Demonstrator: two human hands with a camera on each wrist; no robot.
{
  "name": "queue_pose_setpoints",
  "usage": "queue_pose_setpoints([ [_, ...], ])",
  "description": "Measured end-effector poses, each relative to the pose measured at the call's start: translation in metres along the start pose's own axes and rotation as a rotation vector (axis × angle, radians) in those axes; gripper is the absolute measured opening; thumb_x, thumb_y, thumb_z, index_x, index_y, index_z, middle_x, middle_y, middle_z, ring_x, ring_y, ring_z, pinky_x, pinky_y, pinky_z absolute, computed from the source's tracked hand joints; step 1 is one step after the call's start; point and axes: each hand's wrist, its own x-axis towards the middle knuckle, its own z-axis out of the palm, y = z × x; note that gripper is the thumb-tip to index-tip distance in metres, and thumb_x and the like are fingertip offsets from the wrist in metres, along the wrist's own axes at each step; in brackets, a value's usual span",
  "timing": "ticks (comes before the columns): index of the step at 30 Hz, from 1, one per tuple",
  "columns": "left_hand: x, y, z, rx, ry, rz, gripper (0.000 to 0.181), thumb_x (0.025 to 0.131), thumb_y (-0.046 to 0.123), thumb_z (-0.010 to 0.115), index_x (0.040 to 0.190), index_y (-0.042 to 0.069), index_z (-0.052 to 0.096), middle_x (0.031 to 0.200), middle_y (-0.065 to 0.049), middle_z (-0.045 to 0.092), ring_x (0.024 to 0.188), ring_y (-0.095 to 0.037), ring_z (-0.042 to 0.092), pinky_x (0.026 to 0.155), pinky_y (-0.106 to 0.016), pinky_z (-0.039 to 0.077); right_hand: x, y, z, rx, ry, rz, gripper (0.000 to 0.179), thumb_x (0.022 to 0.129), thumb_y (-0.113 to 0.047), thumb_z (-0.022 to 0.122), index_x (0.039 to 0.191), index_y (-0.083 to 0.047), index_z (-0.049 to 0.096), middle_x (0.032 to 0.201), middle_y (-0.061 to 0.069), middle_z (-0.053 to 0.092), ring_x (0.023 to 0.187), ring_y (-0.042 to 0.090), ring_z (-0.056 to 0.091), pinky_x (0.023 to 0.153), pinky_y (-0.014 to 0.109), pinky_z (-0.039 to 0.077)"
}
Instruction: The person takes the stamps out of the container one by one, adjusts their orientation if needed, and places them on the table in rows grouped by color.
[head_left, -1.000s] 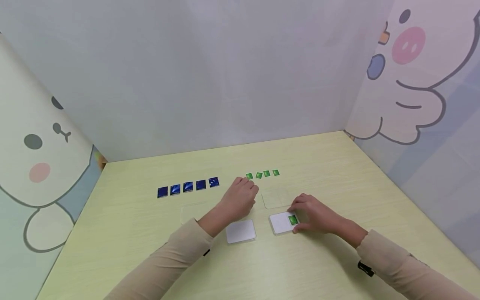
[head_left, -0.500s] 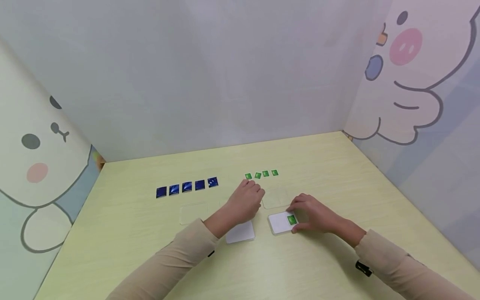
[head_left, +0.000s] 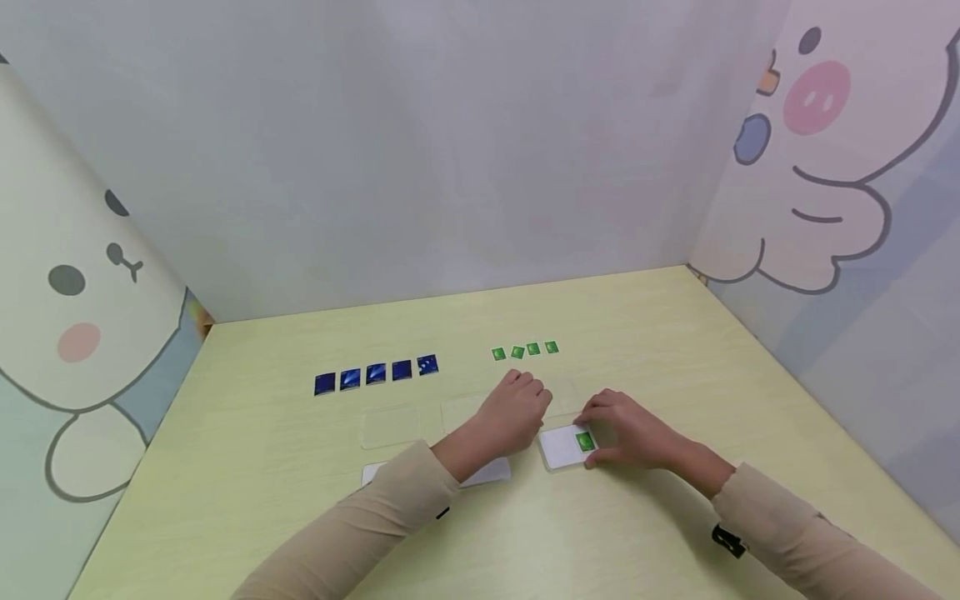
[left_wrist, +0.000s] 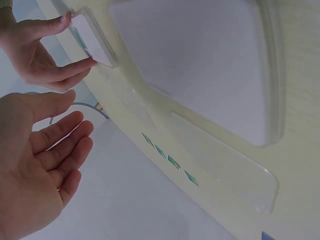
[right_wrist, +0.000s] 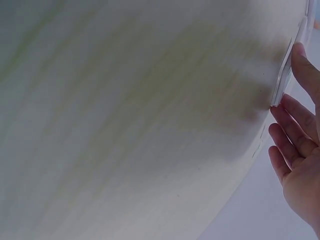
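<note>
In the head view my right hand (head_left: 626, 429) grips a flat clear case with a white face (head_left: 561, 447) between thumb and fingertips at its right end. A small green card (head_left: 584, 442) lies on that face, near the thumb. My left hand (head_left: 513, 412) hovers just left of this case; the left wrist view shows its fingers loosely curled with nothing in them (left_wrist: 45, 165). Beneath the left wrist lies a second white-faced case (head_left: 487, 475), partly covered by the arm. A third white-faced case (head_left: 371, 473) is mostly hidden behind the left sleeve.
Several small green cards (head_left: 533, 349) form a row at the back, one turned askew. To their left runs a row of several dark blue cards (head_left: 376, 372). Thin clear plastic pieces (head_left: 390, 427) lie between the rows and the cases. Cartoon-printed cloth walls (head_left: 450, 167) border the table.
My left hand has moved right and toward me, from near the green row to beside the gripped case. The right hand keeps its hold in place.
</note>
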Motion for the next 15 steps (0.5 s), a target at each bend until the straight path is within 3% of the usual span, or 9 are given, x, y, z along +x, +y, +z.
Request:
queue_pose_setpoints([
  [15,0.011,0.018,0.012,-0.061,-0.104,-0.007,0.029,0.091,0.036,0.063,0.114,0.018,0.064,0.11,0.005,0.066,0.103,-0.012,0.056,0.094,-0.027,0.039,-0.001,0.001,0.0,-0.016,0.024,-0.021,0.051,0.068,-0.046,0.083,0.105,-0.013,0.071,0.102,-0.005,0.067,0.097,0.013,0.057,0.087,0.037,0.048],
])
